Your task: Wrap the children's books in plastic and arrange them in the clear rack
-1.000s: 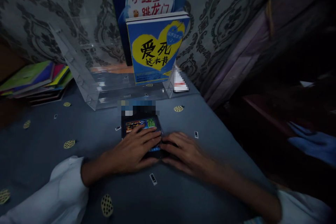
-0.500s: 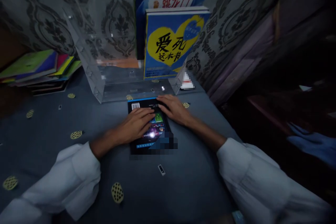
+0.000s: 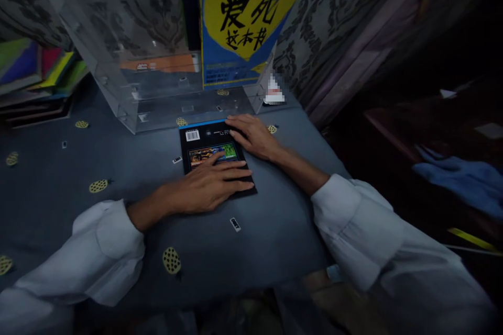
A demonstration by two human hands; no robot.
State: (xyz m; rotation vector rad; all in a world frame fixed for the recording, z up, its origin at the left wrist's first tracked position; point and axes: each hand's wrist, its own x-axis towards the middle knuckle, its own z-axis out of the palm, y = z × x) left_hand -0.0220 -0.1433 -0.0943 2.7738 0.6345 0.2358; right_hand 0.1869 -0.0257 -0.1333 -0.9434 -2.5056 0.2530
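A thin black book [image 3: 206,137] lies on the table with its barcode side up, a blue strip along its far edge and colourful pictures across its middle. My left hand [image 3: 212,183] rests flat over its near part, fingers spread and pointing right, covering much of the lower cover. At the far right corner, my right hand [image 3: 254,137] lies along the book's edge with fingers stretched out. Neither hand is wrapped around the book.
Behind the book stands a clear acrylic rack [image 3: 128,110] holding a blue and yellow book [image 3: 241,31] upright. Several colourful books [image 3: 27,76] are stacked at the left. The patterned grey tablecloth [image 3: 129,162] ends at the right and near sides. Some blue fabric [image 3: 459,178] lies lower right.
My left hand has slid toward the near part of the book, uncovering the barcode and upper pictures. My right hand stays at the far right corner. The view has tilted downward.
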